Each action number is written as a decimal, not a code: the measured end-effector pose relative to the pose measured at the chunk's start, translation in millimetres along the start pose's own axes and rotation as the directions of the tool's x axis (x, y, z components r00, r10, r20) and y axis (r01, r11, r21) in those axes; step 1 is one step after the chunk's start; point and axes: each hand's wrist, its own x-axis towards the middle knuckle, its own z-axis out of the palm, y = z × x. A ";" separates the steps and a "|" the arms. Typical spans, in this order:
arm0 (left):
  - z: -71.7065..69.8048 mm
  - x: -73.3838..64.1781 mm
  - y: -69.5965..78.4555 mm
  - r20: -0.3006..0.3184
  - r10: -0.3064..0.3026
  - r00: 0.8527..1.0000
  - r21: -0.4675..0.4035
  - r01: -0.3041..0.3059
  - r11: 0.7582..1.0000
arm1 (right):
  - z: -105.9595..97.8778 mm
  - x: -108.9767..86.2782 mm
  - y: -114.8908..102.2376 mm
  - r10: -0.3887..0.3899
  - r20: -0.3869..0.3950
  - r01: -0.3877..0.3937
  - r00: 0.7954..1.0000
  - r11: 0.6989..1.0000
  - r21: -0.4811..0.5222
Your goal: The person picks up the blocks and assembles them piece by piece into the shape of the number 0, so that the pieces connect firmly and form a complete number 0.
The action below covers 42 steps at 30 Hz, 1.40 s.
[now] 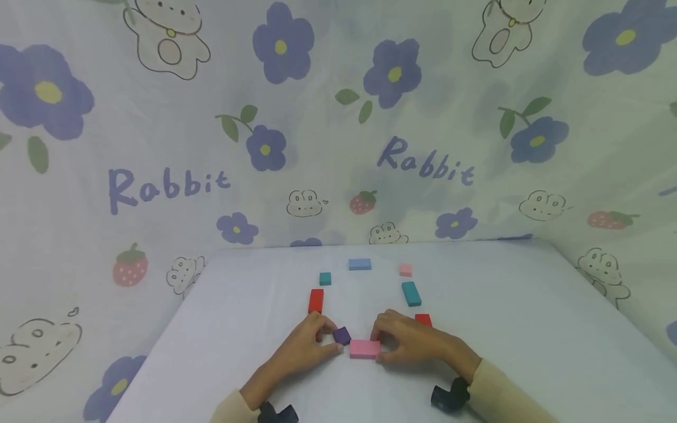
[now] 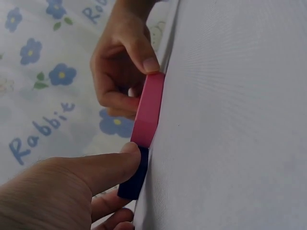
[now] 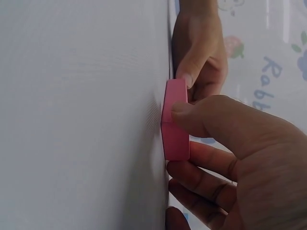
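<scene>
In the head view, my left hand (image 1: 304, 348) pinches a small dark purple block (image 1: 342, 336) between thumb and fingers on the white tabletop. My right hand (image 1: 409, 339) grips the right end of a longer pink block (image 1: 365, 349), thumb in front and fingers behind. The left wrist view shows the purple block (image 2: 134, 178), which looks dark blue there, meeting the near end of the pink block (image 2: 149, 109). Seen from the right wrist, my thumb lies on the pink block (image 3: 175, 139), and the purple one is hidden.
Beyond the hands, more blocks form a loose ring: red (image 1: 316, 301), small teal (image 1: 325, 278), blue (image 1: 359, 264), small pink (image 1: 405, 269), long teal (image 1: 411, 294), and another red block (image 1: 423, 320), partly behind my right hand. A rabbit-and-flower cloth (image 1: 328, 147) hangs behind the table.
</scene>
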 end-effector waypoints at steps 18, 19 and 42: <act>-2.8 1.0 4.1 0.030 -0.020 0.999 0.011 0.019 1.000 | -0.6 -3.3 -0.5 0.025 0.000 -0.025 1.000 0.999 0.022; -3.0 1.1 4.6 0.030 -0.020 0.999 0.013 0.019 1.000 | -0.7 -3.3 -0.3 0.023 -0.001 -0.023 1.000 0.999 0.023; -2.2 -0.1 0.4 0.005 0.022 1.000 0.013 -0.022 1.000 | -43.7 -18.6 5.5 0.022 -0.095 -0.013 0.995 0.996 0.092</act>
